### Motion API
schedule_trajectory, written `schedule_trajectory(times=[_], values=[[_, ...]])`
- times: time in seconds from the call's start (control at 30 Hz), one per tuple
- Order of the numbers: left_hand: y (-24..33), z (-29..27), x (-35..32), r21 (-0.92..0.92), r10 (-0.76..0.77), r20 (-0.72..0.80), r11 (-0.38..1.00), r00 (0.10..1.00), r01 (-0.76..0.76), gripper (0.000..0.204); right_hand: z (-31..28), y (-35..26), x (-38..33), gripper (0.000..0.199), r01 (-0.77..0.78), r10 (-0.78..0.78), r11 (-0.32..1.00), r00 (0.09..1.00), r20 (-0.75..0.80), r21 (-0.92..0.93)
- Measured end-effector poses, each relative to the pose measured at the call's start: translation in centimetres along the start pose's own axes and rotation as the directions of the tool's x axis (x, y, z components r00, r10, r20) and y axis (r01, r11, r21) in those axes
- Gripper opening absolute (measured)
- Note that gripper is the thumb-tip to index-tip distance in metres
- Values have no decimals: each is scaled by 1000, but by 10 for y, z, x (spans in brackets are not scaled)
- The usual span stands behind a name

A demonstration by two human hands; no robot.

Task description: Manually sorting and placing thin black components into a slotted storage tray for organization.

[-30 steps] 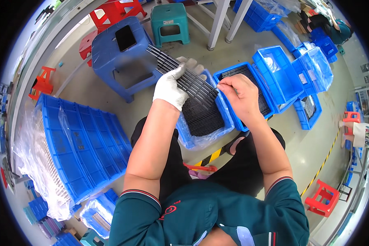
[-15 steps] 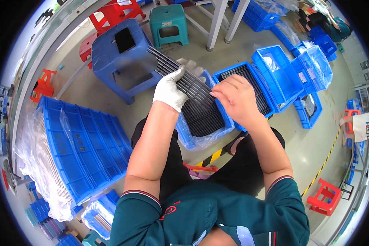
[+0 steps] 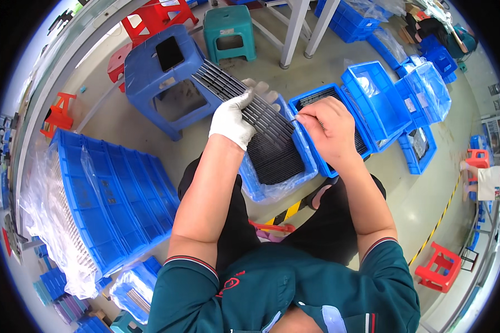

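Observation:
My left hand (image 3: pixel 231 123), in a white glove, is closed around a bundle of thin dark rods (image 3: pixel 266 119), slanting from upper left to lower right. My bare right hand (image 3: pixel 330 126) pinches the end of one rod (image 3: pixel 292 120) at the bundle's lower right; its fingertips hide part of that end. Under the bundle stands a plastic-lined blue crate (image 3: pixel 251 176) with rows of similar dark rods inside. A second blue crate (image 3: pixel 363 133) of dark rods lies just beyond my right hand, which partly covers it.
A blue stool (image 3: pixel 139 72) bearing a flat black object (image 3: pixel 169 54) stands ahead on the left, beside a green stool (image 3: pixel 228 28). Stacked blue crates (image 3: pixel 111 194) rise at my left. More blue bins (image 3: pixel 380 105) sit at the right. A red stool (image 3: pixel 440 267) stands far right.
My right hand has moved slightly right, away from the bundle, with a rod's end now showing at its fingertips. The bundle's far end has shifted a little left and lower.

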State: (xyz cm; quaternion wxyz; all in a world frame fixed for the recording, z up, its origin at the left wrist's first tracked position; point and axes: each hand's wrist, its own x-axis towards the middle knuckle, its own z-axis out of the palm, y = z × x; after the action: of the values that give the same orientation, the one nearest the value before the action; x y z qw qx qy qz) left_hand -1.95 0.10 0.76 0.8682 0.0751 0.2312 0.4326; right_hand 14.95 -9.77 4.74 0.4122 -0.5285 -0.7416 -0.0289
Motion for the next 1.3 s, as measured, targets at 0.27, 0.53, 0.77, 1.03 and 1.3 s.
schedule_trajectory(times=[0.27,0.53,0.77,1.03,1.3], values=[[3,3,-4,20,11,-34,1000,999,-10,15,8,2,-4,10,-82,77,994,995,69,75],[3,-1,-1,29,14,-46,1000,999,-13,16,7,-7,0,10,20,-19,1000,998,65,-12],[2,4,-4,51,28,-64,998,998,-25,17,7,1,-4,9,-31,30,999,997,74,22],[0,-5,2,15,7,-70,1000,998,-6,15,8,-11,-3,10,131,-127,991,983,131,-24],[2,0,1,19,9,-46,1000,999,-8,11,2,-9,1,10,55,-54,998,998,32,-32]])
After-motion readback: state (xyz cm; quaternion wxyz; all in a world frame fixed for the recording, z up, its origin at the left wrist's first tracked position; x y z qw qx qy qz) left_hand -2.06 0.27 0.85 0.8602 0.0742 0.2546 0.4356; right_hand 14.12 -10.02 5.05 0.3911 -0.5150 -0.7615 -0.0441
